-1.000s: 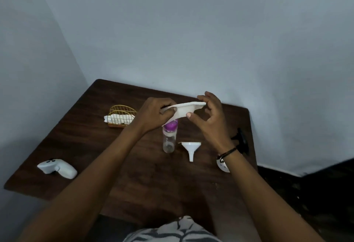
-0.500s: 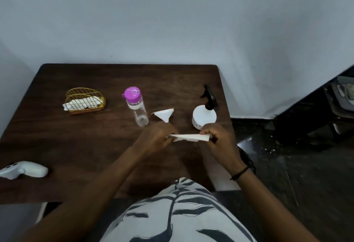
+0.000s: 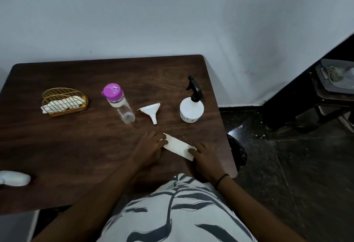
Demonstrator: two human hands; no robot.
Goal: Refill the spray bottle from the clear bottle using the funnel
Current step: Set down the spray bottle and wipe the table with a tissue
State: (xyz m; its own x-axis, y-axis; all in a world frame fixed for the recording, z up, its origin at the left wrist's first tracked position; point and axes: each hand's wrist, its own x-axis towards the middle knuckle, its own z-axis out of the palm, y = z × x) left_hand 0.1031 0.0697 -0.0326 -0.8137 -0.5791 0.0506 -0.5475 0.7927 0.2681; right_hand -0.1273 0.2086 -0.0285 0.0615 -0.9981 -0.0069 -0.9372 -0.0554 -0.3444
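The clear bottle [image 3: 122,107] with a purple cap stands mid-table. A white funnel [image 3: 151,110] lies on its side just right of it. Further right stands the white spray bottle [image 3: 191,107] with a black trigger head. A folded white paper napkin [image 3: 178,147] lies flat on the table in front of them. My left hand [image 3: 151,146] touches its left end with its fingertips. My right hand [image 3: 205,155] rests fingers on its right end. Neither hand touches the bottles or the funnel.
A gold wire holder [image 3: 63,101] with white napkins sits at the left of the dark wooden table [image 3: 76,146]. A white controller [image 3: 13,178] lies at the left front edge. The table's right edge is close to my right wrist; dark floor lies beyond.
Both hands have brought the folded napkin down from the air onto the table and now lie on its ends. The camera has tilted down and turned right.
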